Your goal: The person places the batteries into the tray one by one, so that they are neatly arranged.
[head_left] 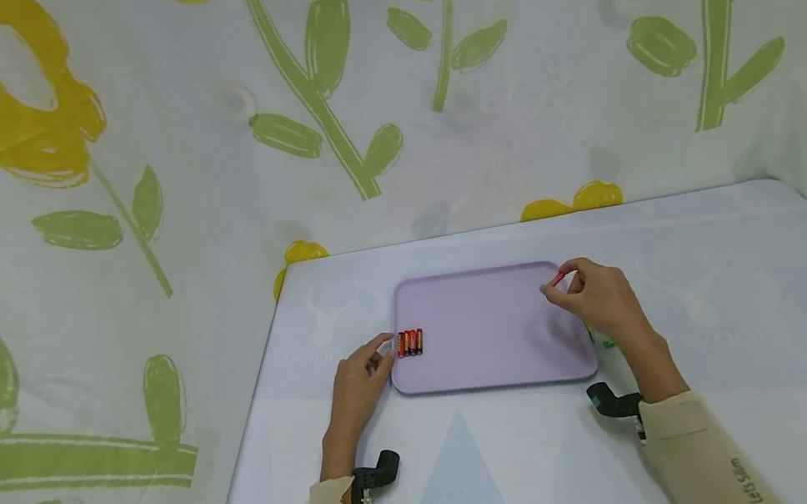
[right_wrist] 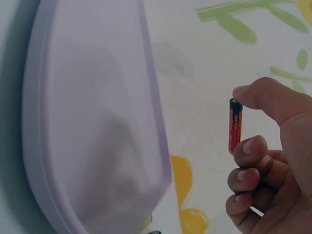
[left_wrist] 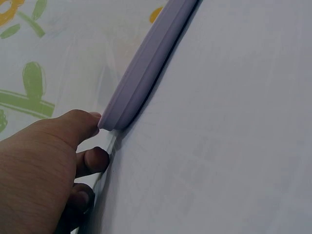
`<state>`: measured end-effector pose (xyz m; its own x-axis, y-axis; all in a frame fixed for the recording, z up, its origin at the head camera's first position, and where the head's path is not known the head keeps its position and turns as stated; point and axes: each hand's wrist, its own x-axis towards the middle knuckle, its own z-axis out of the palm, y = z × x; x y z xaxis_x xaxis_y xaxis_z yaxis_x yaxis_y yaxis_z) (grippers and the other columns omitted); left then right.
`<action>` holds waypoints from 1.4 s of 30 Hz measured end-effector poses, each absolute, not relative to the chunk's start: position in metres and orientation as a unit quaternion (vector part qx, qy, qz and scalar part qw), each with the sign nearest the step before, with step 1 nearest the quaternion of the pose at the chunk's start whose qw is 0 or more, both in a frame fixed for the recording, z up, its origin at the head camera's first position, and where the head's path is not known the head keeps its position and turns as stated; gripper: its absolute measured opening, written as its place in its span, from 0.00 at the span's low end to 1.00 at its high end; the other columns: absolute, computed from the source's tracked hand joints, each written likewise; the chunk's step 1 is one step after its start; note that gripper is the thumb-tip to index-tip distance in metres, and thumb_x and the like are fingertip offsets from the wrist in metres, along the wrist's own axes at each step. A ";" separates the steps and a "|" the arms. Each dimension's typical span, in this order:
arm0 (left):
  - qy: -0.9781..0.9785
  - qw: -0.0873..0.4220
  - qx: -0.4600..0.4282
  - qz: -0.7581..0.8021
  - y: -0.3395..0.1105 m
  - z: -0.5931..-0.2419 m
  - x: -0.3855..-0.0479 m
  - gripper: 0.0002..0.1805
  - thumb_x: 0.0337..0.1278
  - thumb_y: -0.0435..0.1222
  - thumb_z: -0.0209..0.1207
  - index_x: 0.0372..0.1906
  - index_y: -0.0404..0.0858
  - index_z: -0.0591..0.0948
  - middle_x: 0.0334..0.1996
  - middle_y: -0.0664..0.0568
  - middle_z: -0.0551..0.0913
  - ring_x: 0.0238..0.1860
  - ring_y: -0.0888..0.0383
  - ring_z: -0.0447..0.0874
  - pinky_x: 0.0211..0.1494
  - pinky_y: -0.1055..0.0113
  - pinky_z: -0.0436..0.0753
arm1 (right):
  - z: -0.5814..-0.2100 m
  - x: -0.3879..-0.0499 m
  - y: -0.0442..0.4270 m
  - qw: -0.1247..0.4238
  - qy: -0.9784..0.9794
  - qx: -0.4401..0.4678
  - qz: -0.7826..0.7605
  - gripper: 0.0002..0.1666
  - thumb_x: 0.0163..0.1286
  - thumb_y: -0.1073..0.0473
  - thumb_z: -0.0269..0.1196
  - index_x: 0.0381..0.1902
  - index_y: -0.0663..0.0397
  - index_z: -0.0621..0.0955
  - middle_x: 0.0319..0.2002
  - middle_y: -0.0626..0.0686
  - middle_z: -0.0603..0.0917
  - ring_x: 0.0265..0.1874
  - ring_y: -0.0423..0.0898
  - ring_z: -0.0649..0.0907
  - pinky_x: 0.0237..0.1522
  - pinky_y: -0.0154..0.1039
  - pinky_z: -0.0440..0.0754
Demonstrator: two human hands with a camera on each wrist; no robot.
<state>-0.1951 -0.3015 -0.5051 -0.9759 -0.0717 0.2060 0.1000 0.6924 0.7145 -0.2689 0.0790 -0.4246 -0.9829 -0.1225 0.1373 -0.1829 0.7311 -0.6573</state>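
My right hand (head_left: 600, 297) is raised over the right side of the lilac tray (head_left: 495, 382). It pinches a red and black AAA battery (right_wrist: 235, 126) by its two ends, between thumb and fingertip. Several matching batteries (head_left: 410, 343) stand in a neat row, side by side, at the tray's left edge. Beside that edge is my left hand (head_left: 360, 388), a digit touching the rim and its other fingers loosely bent, as the left wrist view shows; no battery is in it.
Small green items (head_left: 609, 343) lie just right of the tray, partly hidden by the right forearm. The tray rests on a pale patterned tabletop (head_left: 758, 309). A flower-print curtain (head_left: 511, 146) hangs behind and to the left.
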 end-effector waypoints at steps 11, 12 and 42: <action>-0.912 0.109 -0.005 -0.395 -0.300 -0.501 -0.194 0.16 0.67 0.41 0.63 0.58 0.49 0.84 0.24 0.62 0.79 0.22 0.62 0.69 0.25 0.67 0.69 | -0.430 -0.267 0.047 0.043 -0.916 0.159 0.365 0.21 0.62 0.50 0.72 0.45 0.59 0.80 0.21 0.47 0.75 0.20 0.44 0.72 0.23 0.37 0.69; -0.911 0.109 -0.005 -0.397 -0.300 -0.500 -0.194 0.16 0.67 0.41 0.63 0.58 0.48 0.84 0.24 0.62 0.79 0.22 0.61 0.70 0.25 0.67 0.69 | -0.431 -0.267 0.043 0.042 -0.914 0.167 0.367 0.21 0.62 0.50 0.72 0.44 0.58 0.81 0.20 0.46 0.75 0.20 0.44 0.72 0.23 0.37 0.69; -0.910 0.113 -0.009 -0.400 -0.299 -0.499 -0.195 0.16 0.67 0.40 0.63 0.58 0.49 0.84 0.23 0.63 0.79 0.22 0.62 0.70 0.26 0.67 0.69 | -0.449 -0.265 -0.031 -0.043 -0.895 0.269 0.354 0.18 0.60 0.50 0.73 0.43 0.51 0.81 0.19 0.42 0.74 0.19 0.39 0.72 0.24 0.35 0.69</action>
